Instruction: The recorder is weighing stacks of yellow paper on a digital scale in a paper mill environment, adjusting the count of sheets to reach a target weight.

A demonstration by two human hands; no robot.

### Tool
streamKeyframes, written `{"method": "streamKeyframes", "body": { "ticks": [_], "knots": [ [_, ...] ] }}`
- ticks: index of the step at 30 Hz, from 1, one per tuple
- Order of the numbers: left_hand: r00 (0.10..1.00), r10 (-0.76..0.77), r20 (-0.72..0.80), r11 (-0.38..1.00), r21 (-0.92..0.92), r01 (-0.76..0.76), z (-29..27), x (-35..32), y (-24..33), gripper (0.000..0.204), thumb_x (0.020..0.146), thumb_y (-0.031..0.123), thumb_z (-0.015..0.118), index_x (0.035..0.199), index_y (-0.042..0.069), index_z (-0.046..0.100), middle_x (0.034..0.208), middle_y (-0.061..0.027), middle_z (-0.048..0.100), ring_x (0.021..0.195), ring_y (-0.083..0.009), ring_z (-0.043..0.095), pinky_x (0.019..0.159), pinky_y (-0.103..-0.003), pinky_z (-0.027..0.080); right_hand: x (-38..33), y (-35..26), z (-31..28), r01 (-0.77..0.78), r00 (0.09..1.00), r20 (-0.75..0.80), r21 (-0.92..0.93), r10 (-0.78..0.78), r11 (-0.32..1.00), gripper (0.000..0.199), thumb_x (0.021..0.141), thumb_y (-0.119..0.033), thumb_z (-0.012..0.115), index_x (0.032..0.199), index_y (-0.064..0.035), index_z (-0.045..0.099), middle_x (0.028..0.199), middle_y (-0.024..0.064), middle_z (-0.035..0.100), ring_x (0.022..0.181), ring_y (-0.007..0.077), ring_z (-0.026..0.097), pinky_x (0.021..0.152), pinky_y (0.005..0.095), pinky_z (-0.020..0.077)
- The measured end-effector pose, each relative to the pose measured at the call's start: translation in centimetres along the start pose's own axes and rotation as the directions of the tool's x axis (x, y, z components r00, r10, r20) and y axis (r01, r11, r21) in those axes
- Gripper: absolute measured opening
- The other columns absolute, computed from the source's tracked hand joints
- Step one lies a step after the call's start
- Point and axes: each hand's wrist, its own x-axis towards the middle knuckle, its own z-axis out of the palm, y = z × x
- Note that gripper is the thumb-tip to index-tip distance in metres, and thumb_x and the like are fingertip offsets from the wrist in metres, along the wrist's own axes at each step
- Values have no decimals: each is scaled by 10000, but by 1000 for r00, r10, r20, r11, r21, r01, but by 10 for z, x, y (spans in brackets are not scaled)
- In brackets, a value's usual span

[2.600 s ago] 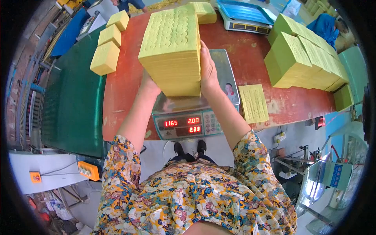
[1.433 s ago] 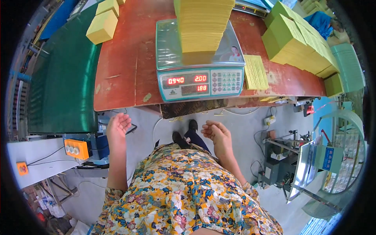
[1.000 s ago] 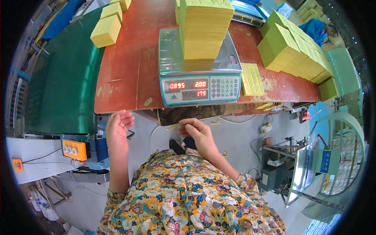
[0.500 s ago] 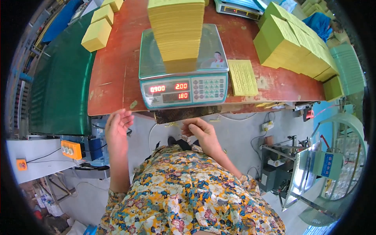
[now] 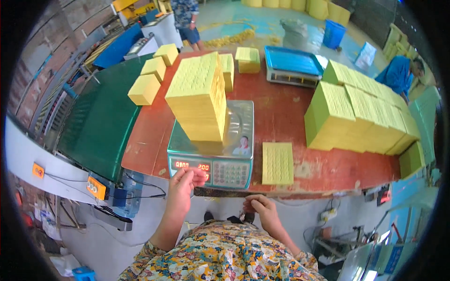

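My left hand (image 5: pixel 184 183) is raised in front of the display of a teal-rimmed scale (image 5: pixel 236 161), fingers loosely bent and nothing in them. It covers part of the lit red digits. On the scale's metal plate stands a tall stack of yellow embossed sheets (image 5: pixel 197 105), apart from both hands. My right hand (image 5: pixel 265 213) hovers by the table's front edge, its fingers slack and half curled around nothing visible. Nearest to it on the table lies a flat yellow embossed sheet or thin pile (image 5: pixel 277 164), right of the scale.
The worn red table (image 5: pixel 262 112) carries a row of yellow stacks (image 5: pixel 361 117) at right and a blue-topped scale (image 5: pixel 291 65) behind. A green conveyor belt (image 5: pixel 101 122) runs along the left, with yellow blocks (image 5: pixel 144 89) beside it. Two people, one in blue (image 5: pixel 396 75), are farther off.
The view has tilted up, showing more of the far floor. My left hand has moved rightward to the scale's display, its fingers more gathered. My right hand stays low, and the stack remains on the scale.
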Motion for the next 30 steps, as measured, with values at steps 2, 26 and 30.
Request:
{"method": "streamKeyframes", "body": {
  "ticks": [2,26,30],
  "knots": [
    [999,21,-24,1000,7,-21,10,-6,-1,210,977,161,477,983,3,615,966,-136,682,851,-203,658,772,-339,524,2,-8,-10,11,999,33,-8,-11,1000,229,979,-102,491,1102,49,612,991,133,685,872,197,669,791,315,532],
    [471,282,836,533,272,-801,1,36,51,387,851,184,673,1191,15,599,1200,-153,610,1086,-299,591,939,-408,465,39,-69,107,380,923,186,-292,-338,877,180,951,-34,520,1065,30,644,966,89,679,916,138,623,848,298,497],
    [234,224,946,425,121,-897,18,56,35,463,862,339,656,1180,6,607,1178,-155,612,1103,-313,572,945,-430,447,74,-23,102,509,861,210,-357,-464,783,267,963,-80,530,1205,19,579,1222,108,589,1055,169,577,916,326,475]
  ]
}}
